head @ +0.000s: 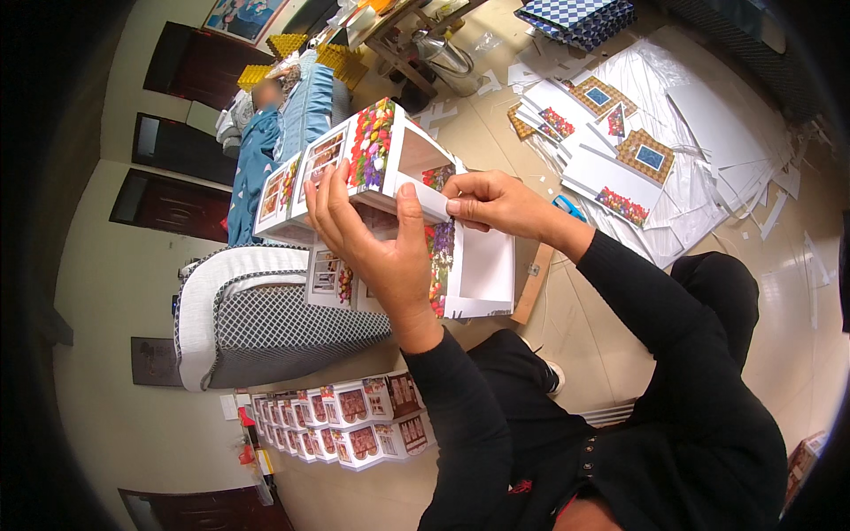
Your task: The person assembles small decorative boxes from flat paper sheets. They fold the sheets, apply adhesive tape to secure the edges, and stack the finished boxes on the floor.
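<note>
A printed cardboard box (pixel 373 147), white with tulip and window pictures, is held up before me. My left hand (pixel 378 245) supports it, fingers spread over its printed side and thumb against a white edge strip. The fingertips of my right hand (pixel 488 202) pinch that white strip (pixel 425 199) at its right end. The box's open side shows a plain interior. Just below it stands another similar printed box (pixel 485 265) with a white opening, partly hidden by my left hand and the upper box.
Rows of printed boxes (pixel 362 405) stand on the floor at lower left. Printed card sheets (pixel 611 179), plastic film and paper scraps lie at upper right, beside a blue tape-like object (pixel 568 208). A person lies on a blue-covered couch (pixel 312 99). A checked sofa (pixel 292 318) stands left.
</note>
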### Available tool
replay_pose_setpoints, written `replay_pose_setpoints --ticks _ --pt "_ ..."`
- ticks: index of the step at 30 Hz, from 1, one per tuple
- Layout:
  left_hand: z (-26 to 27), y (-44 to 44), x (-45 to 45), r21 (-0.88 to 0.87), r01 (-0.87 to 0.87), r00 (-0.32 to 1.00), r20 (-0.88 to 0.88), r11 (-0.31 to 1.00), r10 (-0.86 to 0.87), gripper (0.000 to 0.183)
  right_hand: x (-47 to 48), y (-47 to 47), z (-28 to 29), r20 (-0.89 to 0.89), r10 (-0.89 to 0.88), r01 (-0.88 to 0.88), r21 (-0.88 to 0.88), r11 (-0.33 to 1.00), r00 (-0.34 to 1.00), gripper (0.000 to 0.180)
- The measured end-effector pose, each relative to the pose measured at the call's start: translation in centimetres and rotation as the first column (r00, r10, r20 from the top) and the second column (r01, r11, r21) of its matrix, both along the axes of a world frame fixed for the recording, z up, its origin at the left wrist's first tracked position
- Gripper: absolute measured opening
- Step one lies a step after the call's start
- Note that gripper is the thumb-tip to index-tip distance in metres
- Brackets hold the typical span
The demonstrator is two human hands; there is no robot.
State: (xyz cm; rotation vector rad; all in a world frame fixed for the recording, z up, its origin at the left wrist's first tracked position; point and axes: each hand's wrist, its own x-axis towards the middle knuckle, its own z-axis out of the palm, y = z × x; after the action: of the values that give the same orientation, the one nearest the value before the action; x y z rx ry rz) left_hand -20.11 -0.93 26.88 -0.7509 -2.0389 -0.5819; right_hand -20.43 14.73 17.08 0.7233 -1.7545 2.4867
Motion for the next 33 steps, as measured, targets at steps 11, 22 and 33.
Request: replay_pose_setpoints --ticks 11,22,33 --pt "0.3 0.3 0.2 -0.02 -0.019 1.0 -0.008 1.0 0.018 0.063 0.2 0.0 0.4 0.013 -0.086 0.085 0.034 0.996 0.996 0.015" --pt "-0.2 0.3 0.2 -0.018 -0.044 0.999 0.003 0.999 0.044 0.073 0.3 0.9 -3.7 0.112 -0.402 0.414 -0.135 0.9 0.909 0.011" --pt "-0.8 -0.4 0.2 -0.011 -0.04 0.993 0.108 0.999 0.041 0.064 -1.2 9.0 -29.6 0.638 -0.623 0.565 0.335 0.754 0.453 0.014"
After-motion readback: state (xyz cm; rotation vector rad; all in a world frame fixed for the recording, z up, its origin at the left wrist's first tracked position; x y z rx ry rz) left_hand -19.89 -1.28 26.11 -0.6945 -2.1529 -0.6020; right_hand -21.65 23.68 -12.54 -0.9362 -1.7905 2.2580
